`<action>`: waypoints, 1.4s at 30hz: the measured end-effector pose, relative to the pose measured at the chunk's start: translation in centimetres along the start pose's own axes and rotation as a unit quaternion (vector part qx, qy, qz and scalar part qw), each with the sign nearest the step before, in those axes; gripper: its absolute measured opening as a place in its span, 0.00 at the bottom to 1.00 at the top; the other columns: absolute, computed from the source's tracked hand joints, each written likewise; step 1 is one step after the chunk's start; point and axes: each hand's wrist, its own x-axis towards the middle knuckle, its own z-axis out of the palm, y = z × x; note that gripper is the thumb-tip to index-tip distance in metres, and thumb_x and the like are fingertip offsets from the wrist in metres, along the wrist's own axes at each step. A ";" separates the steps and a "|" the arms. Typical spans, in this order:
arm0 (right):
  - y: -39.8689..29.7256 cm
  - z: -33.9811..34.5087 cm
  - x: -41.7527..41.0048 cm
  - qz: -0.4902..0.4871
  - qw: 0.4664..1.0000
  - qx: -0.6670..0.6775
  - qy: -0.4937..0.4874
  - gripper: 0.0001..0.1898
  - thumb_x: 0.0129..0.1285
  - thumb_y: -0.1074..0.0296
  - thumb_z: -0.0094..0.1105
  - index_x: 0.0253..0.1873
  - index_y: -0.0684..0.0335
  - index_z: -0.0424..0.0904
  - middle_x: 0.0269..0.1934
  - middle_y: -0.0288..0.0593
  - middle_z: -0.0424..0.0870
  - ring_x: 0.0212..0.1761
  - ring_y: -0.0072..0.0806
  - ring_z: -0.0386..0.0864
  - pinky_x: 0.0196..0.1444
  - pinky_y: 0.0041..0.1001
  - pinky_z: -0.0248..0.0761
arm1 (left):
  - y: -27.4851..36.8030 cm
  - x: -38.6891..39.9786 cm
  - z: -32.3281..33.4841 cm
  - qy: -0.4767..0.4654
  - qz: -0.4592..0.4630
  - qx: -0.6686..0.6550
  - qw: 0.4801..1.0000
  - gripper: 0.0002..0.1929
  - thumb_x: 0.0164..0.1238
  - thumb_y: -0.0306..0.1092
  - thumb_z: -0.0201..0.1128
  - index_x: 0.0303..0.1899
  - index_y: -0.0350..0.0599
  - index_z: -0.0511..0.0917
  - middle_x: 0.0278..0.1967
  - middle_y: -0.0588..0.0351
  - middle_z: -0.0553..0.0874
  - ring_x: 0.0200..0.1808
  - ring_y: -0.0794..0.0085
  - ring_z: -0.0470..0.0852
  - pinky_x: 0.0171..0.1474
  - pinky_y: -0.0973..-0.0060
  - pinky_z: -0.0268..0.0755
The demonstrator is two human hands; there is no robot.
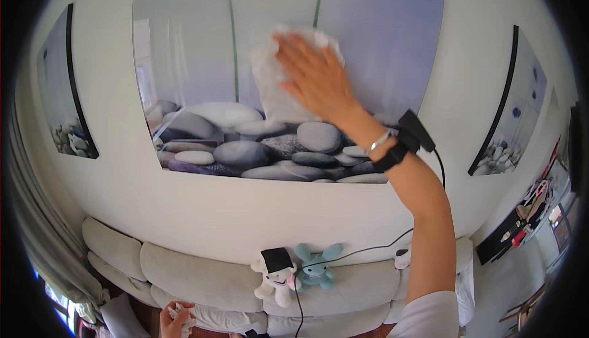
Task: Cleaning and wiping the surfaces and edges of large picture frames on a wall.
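My right hand (pixel 317 78) lies flat with fingers spread over a thin white wipe (pixel 276 89), pressing it against the glossy wall picture of pebbles and green stems (pixel 193 71). The hand and wipe look slightly blurred. A silver bracelet and a black strap with a cabled device (pixel 405 140) sit on that wrist. Low in the view, my left hand (pixel 176 319) is closed around a crumpled white tissue (pixel 185 322), in front of the sofa.
A light grey sofa (pixel 198 269) stands below the picture, with a white plush toy (pixel 274 285) and a teal plush rabbit (pixel 316 269) on it. A black cable (pixel 363 248) runs across them. Smaller pictures hang left (pixel 64 89) and right (pixel 511 112); a curtain (pixel 41 209) hangs far left.
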 end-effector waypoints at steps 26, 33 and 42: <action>-22.5 5.2 -10.4 -0.035 0.970 0.241 -0.005 0.24 0.57 0.68 0.53 0.60 0.59 0.70 0.56 0.37 0.76 0.30 0.27 0.73 0.33 0.29 0.64 | 0.7 -0.5 1.5 -0.049 -0.054 -0.013 0.997 0.08 0.59 0.28 0.60 0.39 0.34 0.78 0.28 0.54 0.82 0.24 0.79 0.79 0.21 0.85 0.66; -27.5 11.2 -1.0 0.045 0.980 0.187 0.058 0.22 0.60 0.69 0.47 0.60 0.64 0.69 0.38 0.34 0.76 0.43 0.24 0.72 0.48 0.25 0.61 | 2.9 2.1 3.1 -0.117 -0.019 0.017 0.993 0.09 0.58 0.28 0.60 0.39 0.37 0.77 0.34 0.52 0.83 0.27 0.81 0.78 0.20 0.86 0.65; -21.1 6.0 -9.6 0.132 0.980 0.126 -0.074 0.21 0.56 0.68 0.52 0.57 0.59 0.72 0.68 0.37 0.63 0.36 0.22 0.74 0.45 0.23 0.63 | 8.4 10.2 5.6 -0.143 0.154 0.086 0.974 0.28 0.56 0.22 0.57 0.62 0.42 0.66 0.58 0.54 0.74 0.33 0.79 0.79 0.27 0.85 0.68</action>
